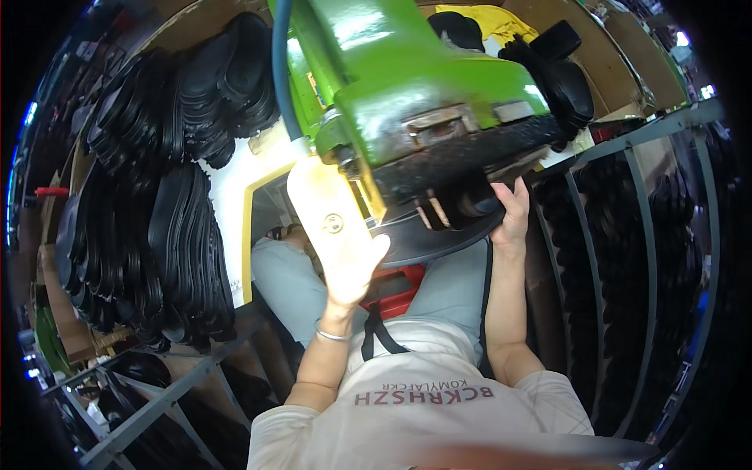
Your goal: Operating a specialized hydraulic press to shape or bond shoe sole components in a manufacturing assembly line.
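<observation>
A: State the position of the black curved part [415,245].
B: It lies beneath the dark underside of the green machine [450,82], above the seated person's thighs, spanning the space between the two hands.

A: State the condition of the right hand [511,223].
B: It is at the right end of the part. Thumb and one finger point upward, slightly apart, near the machine's underside. Other fingers are hidden; whether they are clamped on the part cannot be told.

A: And the left hand [352,270]?
B: It is raised at the left end of the part, thumb toward the part's edge. Glare washes out the fingers, so whether they are apart or together cannot be told. A bright plate [319,192] with a round bolt stands directly beyond. A bracelet [333,337] circles the wrist.

A: List the surroundings.
B: Left: stacked black soles [184,235] beside the white, yellow-edged counter [227,196]. Upper left: a dark blue hose [281,70] alongside the machine. Right: a grey metal rack [644,196] with dark pieces behind its bars.
</observation>
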A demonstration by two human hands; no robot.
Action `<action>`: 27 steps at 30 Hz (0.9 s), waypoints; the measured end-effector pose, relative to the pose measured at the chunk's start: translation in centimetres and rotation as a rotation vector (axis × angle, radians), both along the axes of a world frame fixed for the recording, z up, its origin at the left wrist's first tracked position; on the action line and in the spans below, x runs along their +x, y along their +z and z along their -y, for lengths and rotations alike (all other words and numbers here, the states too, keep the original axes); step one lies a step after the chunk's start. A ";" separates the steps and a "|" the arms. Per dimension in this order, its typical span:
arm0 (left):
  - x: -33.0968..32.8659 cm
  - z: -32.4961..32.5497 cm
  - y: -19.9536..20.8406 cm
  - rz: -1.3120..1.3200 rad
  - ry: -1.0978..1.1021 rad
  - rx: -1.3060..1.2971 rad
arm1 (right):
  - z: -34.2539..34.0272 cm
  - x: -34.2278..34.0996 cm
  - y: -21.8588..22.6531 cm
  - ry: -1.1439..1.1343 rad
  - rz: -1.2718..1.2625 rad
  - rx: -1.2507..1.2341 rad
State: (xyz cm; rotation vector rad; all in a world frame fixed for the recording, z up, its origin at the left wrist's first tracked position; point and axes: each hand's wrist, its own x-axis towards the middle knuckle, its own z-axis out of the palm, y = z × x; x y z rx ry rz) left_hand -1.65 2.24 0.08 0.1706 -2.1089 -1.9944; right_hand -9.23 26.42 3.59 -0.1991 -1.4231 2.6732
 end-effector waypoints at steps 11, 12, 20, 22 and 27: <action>1.2 5.5 3.1 -0.027 -0.100 0.069 | 4.0 1.8 -1.1 0.022 -0.009 -0.025; 1.1 4.6 3.3 -0.031 -0.092 0.034 | 3.4 1.4 -0.9 0.010 -0.011 -0.045; -0.4 3.9 2.4 -0.110 -0.077 0.294 | 3.0 0.7 0.1 0.002 -0.032 -0.004; 0.0 5.5 3.1 -0.060 -0.048 0.221 | 4.1 1.3 -0.4 0.085 -0.067 -0.075; 2.1 8.9 2.0 -0.007 0.033 0.272 | 6.1 2.3 -2.3 0.229 -0.090 -0.060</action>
